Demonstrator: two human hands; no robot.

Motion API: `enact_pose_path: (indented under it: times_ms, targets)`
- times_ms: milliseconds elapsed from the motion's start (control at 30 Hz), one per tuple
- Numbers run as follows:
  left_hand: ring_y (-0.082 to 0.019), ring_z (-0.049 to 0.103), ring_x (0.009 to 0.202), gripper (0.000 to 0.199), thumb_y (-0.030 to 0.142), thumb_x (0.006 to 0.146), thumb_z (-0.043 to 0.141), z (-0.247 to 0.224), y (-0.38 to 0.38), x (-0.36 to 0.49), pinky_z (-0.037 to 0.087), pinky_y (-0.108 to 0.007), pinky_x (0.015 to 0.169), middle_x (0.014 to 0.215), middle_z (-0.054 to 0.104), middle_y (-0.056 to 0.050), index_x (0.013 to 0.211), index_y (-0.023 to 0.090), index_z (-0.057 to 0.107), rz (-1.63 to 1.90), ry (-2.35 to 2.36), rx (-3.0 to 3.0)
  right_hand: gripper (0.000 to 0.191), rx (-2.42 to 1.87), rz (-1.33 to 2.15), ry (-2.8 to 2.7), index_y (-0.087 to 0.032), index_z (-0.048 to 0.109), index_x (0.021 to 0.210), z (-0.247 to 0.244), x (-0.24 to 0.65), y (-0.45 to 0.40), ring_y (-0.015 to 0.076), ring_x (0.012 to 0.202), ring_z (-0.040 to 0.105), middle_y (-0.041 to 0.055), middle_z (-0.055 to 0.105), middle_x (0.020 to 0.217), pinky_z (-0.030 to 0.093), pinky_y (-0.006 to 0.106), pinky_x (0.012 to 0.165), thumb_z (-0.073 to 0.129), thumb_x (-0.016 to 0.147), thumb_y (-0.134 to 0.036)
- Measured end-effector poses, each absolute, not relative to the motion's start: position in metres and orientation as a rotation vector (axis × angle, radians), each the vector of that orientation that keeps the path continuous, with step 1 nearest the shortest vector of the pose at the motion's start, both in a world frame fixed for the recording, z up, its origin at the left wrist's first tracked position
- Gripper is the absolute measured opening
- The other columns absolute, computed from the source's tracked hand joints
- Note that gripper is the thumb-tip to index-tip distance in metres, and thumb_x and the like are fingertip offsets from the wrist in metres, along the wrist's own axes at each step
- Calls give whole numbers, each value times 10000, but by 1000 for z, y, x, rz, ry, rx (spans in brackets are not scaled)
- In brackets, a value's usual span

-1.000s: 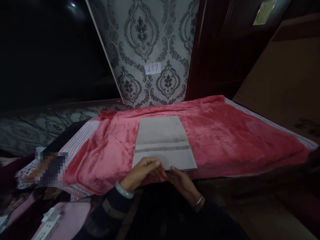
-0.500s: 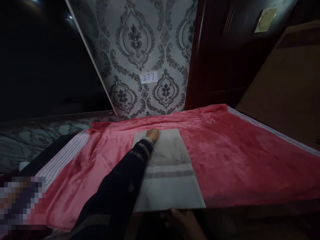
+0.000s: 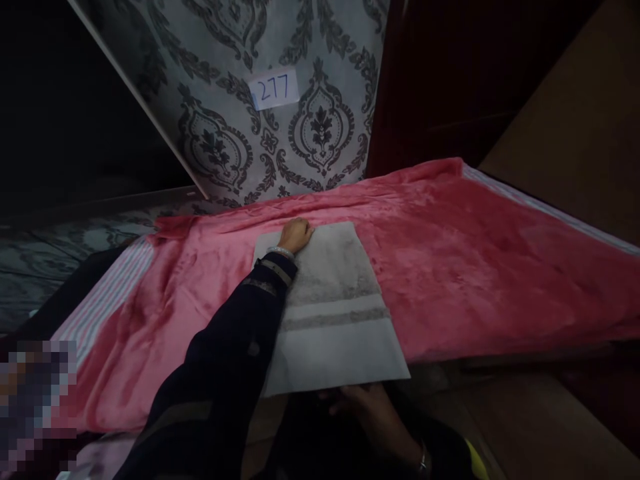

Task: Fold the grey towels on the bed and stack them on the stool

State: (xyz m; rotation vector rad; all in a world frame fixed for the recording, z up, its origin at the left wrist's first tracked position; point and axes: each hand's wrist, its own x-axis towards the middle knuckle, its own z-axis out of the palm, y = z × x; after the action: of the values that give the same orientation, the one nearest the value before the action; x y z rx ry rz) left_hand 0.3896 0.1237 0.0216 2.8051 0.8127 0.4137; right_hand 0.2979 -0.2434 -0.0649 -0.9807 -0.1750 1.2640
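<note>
A grey and white cloth (image 3: 340,313) lies flat on a pink-red plush blanket (image 3: 465,273), its near edge reaching the blanket's front edge. At the cloth's far edge, left of its middle, my left hand (image 3: 297,235) rests with fingers curled down; whether they hold fabric cannot be made out. My left forearm covers the cloth's left side. Below the near edge of the cloth is my right hand (image 3: 367,403), palm up in shadow, fingers apart and partly tucked under the edge.
Patterned wallpaper (image 3: 320,127) with a paper label reading 277 (image 3: 275,89) rises behind the blanket. A dark screen (image 3: 75,120) stands at the left, a dark red panel (image 3: 440,87) at the right. Striped trim (image 3: 105,300) edges the blanket.
The view has tilted down and come closer, so the wall label and blanket sit higher. Both hands keep nearly the same places on the cloth; more of my right forearm shows.
</note>
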Motion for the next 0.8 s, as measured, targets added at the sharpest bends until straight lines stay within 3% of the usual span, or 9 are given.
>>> enact_pose_path:
  times_ms: [100, 233, 400, 500, 667, 800]
  targets:
    - [-278, 585, 1093, 268, 334, 937, 505, 25, 124, 390, 420, -363, 953, 1093, 684, -165, 969, 137, 684, 334, 817, 2918, 476, -926, 1282, -186, -168, 701, 939, -62, 298, -245, 246, 782, 708, 97, 731, 895, 565, 347, 625, 869, 632, -491]
    - [-238, 626, 979, 342, 409, 950, 483, 29, 132, 394, 452, -316, 831, 1044, 710, -127, 990, 139, 689, 106, 864, 2844, 509, -947, 1261, -168, -170, 696, 948, -57, 298, -244, 245, 774, 702, 93, 725, 893, 560, 336, 591, 881, 610, -503]
    - [-211, 631, 888, 283, 377, 920, 554, 29, 139, 399, 443, -285, 752, 986, 719, -100, 984, 135, 687, 68, 844, 2814, 524, -1093, 1199, -96, -160, 704, 886, -54, 294, -236, 231, 739, 681, 90, 710, 853, 559, 327, 577, 886, 562, -529]
    - [-215, 629, 913, 264, 350, 933, 536, 26, 139, 400, 446, -290, 773, 1000, 716, -107, 984, 136, 682, 115, 834, 2827, 543, -1129, 1143, -93, -176, 706, 904, -56, 293, -234, 226, 772, 665, 78, 705, 871, 565, 323, 588, 888, 541, -536]
    - [-220, 622, 976, 276, 342, 972, 475, 20, 138, 398, 449, -297, 843, 1036, 701, -120, 1020, 140, 657, 197, 831, 2854, 500, -1173, 1132, -122, -167, 703, 822, -61, 294, -234, 174, 616, 602, 55, 680, 765, 560, 336, 567, 871, 548, -551]
    - [-233, 623, 1008, 279, 338, 985, 458, 14, 133, 395, 456, -314, 870, 1062, 693, -128, 1049, 141, 644, 204, 867, 2868, 480, -1177, 1142, -148, -170, 700, 823, -59, 295, -234, 197, 655, 630, 61, 684, 774, 559, 337, 577, 858, 567, -543]
